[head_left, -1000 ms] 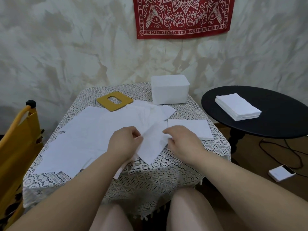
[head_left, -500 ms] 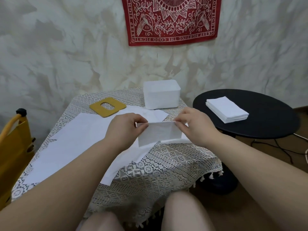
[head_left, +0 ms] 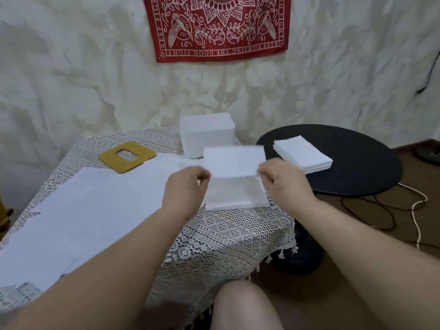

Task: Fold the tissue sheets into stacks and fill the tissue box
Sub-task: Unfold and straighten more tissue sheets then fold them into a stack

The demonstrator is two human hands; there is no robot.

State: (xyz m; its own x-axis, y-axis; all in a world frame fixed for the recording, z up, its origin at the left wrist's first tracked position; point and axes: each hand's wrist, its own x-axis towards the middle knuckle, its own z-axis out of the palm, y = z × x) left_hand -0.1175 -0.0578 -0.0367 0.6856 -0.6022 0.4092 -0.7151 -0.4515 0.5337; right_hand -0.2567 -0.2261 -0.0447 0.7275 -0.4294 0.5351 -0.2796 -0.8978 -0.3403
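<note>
Lace-covered table [head_left: 214,236] sits against a mottled pale wall w/ a red bandana [head_left: 219,27] hung above. Going left to right: loose tissue sheets [head_left: 95,210] lie spread flat over the table's left half, a yellow lid [head_left: 127,156] w/ an oval slot behind them, then the white tissue box [head_left: 206,132] at the far edge. Left hand [head_left: 184,192] and right hand [head_left: 285,182] each pinch a lower corner of one folded tissue [head_left: 234,161], held up off the table, approx. level, just above a small folded stack [head_left: 235,194] near the table's right edge. Further right, a black round table [head_left: 357,158] carries a thicker finished stack [head_left: 302,153]. Tissue looks near weightless, limp, tears easily; prob. best held at two corners w/ light fingertip pinches, kept taut so it doesn't sag or unfold when laid down.
</note>
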